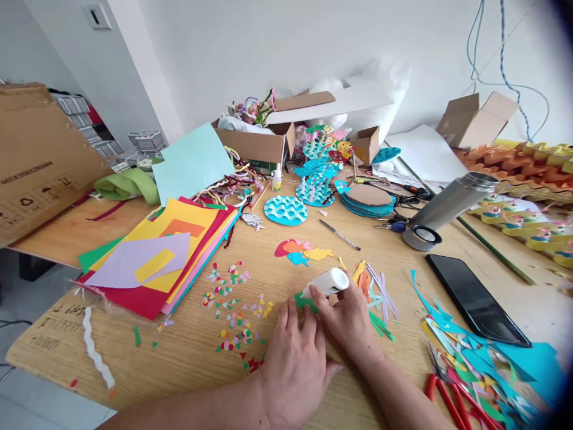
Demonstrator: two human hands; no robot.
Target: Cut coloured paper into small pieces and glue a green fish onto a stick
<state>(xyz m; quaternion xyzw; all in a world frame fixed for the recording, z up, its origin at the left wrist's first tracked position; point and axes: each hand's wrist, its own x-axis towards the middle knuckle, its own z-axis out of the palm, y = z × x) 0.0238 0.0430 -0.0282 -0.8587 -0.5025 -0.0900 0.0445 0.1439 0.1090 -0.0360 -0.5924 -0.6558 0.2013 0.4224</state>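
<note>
My right hand (351, 319) is closed around a white glue bottle (331, 282), tilted with its nozzle end down at a small green paper piece (304, 301). The fingers of my left hand (298, 349) lie stretched out, their tips resting on that green piece against the table. My hands partly cover the piece, so its whole outline is hidden. Just beyond, red, orange, blue and yellow paper fish (299, 258) lie overlapping. Tiny coloured paper dots and triangles (230, 304) are scattered left of my hands. Thin paper strips (380, 292) lie to the right.
Coloured paper sheets (156, 263) are stacked at left. A black phone (477, 298), red-handled scissors (454, 394) and paper scraps (487, 364) occupy the right. Farther back are a pen (339, 235), a wavy blue disc (285, 210), a steel flask (452, 200) and a cardboard box (255, 143).
</note>
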